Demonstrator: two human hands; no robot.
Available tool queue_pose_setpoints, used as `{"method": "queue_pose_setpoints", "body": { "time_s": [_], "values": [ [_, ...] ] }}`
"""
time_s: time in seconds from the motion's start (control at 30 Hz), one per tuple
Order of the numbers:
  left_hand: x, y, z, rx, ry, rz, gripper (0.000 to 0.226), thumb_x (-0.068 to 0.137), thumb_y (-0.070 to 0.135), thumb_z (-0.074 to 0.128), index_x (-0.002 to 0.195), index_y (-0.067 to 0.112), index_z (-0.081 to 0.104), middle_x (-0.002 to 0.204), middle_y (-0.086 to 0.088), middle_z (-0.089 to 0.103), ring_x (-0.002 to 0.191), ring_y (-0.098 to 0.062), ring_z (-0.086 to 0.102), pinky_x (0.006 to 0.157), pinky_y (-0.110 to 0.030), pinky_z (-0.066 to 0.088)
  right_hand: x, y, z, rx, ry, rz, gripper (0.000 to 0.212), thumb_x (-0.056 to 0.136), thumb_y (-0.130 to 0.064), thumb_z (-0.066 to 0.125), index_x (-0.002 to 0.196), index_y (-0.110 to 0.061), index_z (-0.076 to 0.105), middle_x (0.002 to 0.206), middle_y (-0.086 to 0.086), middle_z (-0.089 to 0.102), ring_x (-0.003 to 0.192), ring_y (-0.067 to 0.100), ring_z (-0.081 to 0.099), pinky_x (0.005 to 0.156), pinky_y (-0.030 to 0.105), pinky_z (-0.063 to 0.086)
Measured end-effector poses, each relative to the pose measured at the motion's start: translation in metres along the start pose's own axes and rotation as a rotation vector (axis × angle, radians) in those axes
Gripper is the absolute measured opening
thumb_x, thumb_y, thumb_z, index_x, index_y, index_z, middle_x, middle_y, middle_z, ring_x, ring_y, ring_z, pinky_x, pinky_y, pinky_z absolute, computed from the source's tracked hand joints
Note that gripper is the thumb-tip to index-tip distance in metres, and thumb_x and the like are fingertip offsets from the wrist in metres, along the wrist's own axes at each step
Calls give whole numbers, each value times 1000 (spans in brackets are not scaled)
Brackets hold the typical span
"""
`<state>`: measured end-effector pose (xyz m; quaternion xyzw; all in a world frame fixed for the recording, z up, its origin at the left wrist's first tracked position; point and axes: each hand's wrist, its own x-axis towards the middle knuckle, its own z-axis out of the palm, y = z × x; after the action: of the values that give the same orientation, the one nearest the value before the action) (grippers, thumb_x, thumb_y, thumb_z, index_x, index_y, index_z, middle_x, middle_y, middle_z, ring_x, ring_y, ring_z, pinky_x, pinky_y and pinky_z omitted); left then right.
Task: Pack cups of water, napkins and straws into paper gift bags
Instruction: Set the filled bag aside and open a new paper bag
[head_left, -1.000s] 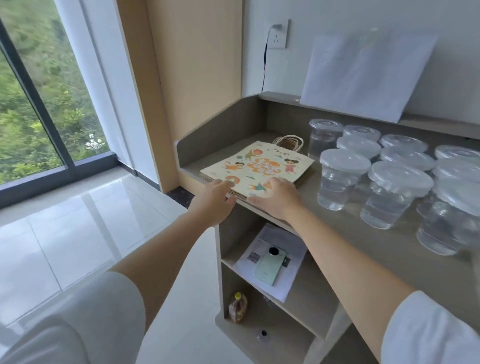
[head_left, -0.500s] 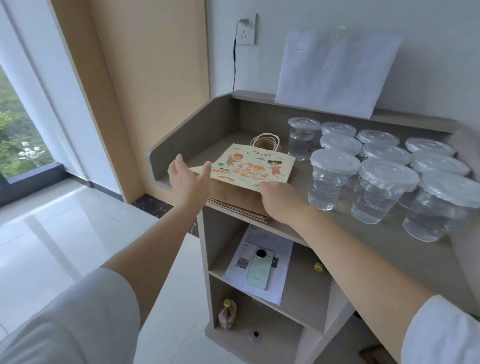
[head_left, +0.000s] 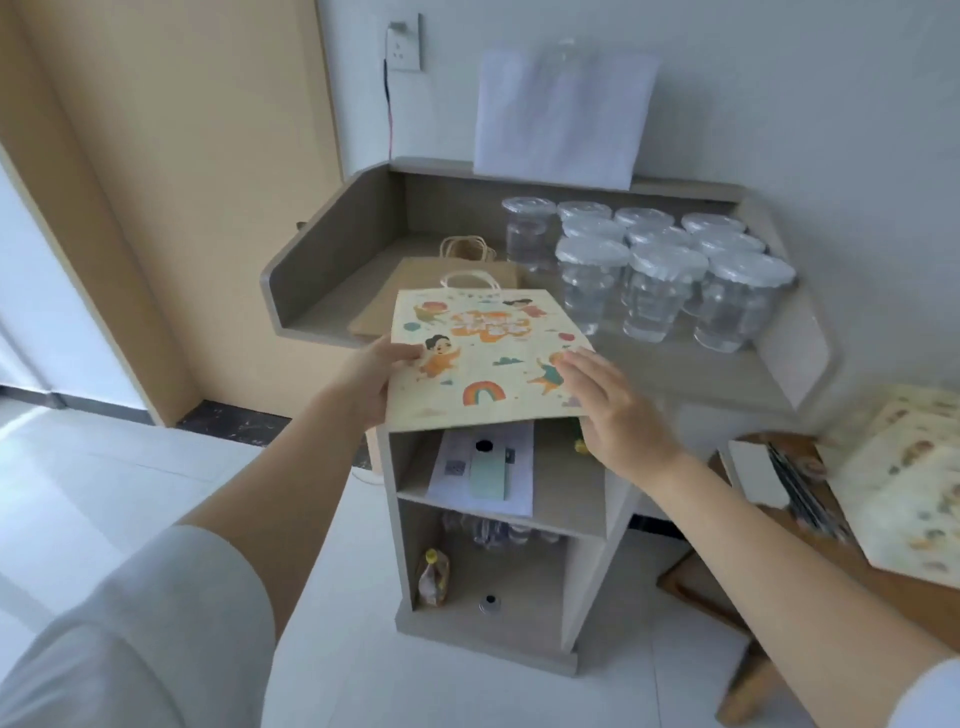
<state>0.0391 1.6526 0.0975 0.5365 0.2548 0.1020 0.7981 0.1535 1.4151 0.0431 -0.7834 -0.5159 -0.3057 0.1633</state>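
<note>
A flat cream paper gift bag printed with cartoon children and a rainbow is held level over the front edge of the grey stand top, with its near part overhanging that edge. Its left edge is pinched by the left hand, thumb on top, the other fingers hidden beneath. The right hand is laid at the bag's near right corner with fingers straight and close together. Nothing is gripped by it, and whether the fingertips touch the paper cannot be told.

A stack of plain brown flat paper bags is seen behind the printed bag, toward the left rear of the stand top, with twine loop handles at its far end. Clear plastic cups of water with white lids are clustered at the right rear corner. A white sheet is leaned against the wall on the back ledge.

On the middle shelf a pale green phone is laid on white paper. A small yellow-capped bottle is stood at the left of the bottom shelf. More printed bags are laid flat on the wooden table to the right.
</note>
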Motion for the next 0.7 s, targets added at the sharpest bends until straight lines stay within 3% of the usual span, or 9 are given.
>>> {"method": "queue_pose_setpoints", "body": {
  "time_s": [0.13, 0.2, 0.3, 0.37, 0.43, 0.57, 0.7],
  "values": [
    [-29, -46, 8, 103, -120, 47, 28, 93, -6, 43, 109, 12, 58, 98, -11, 70, 82, -25, 70, 62, -38, 60, -72, -38, -20, 87, -328, 223, 66, 80, -40, 36, 131, -2, 52, 137, 14, 50, 128, 31, 45, 107, 44, 33],
    [-47, -76, 16, 217, -196, 34, 30, 92, -8, 42, 106, 11, 61, 102, -13, 70, 93, -30, 68, 74, -44, 57, -89, -63, -38, 278, -361, 513, 64, 87, -50, 36, 133, -7, 50, 138, 8, 49, 128, 24, 43, 106, 36, 32],
    [-71, -123, 33, 426, -182, 27, 32, 93, -5, 45, 91, 18, 66, 95, -11, 70, 99, -36, 65, 88, -53, 52, -88, -83, -57, 777, -99, 1096, 55, 99, -44, 35, 127, 1, 50, 126, 19, 53, 119, 32, 49, 98, 43, 41],
    [-90, -151, 47, 531, -173, 26, 33, 95, -1, 45, 86, 22, 67, 90, -7, 69, 90, -32, 63, 87, -50, 51, -87, -82, -71, 1143, 78, 1488, 56, 95, -54, 34, 126, -10, 50, 122, 16, 56, 112, 32, 54, 86, 47, 47],
    [-109, -174, 60, 562, -208, 30, 31, 97, 4, 44, 92, 20, 70, 88, -5, 68, 85, -27, 60, 81, -44, 51, -96, -71, -86, 1430, 176, 1747, 58, 90, -61, 37, 121, -13, 51, 116, 17, 56, 107, 34, 55, 77, 48, 50],
    [-133, -197, 86, 556, -257, 46, 36, 96, 4, 44, 85, 26, 71, 89, -3, 69, 87, -28, 62, 78, -37, 49, -136, -43, -115, 1591, 267, 1833, 63, 88, -62, 42, 115, -7, 55, 112, 20, 60, 100, 37, 61, 67, 47, 57],
    [-146, -206, 118, 574, -335, 28, 38, 89, -7, 44, 98, 19, 70, 96, -6, 69, 98, -31, 62, 84, -38, 49, -181, -28, -147, 1683, 416, 1749, 27, 99, -18, 40, 102, 5, 53, 89, 23, 63, 75, 31, 68, 54, 35, 59]
  ]
}}
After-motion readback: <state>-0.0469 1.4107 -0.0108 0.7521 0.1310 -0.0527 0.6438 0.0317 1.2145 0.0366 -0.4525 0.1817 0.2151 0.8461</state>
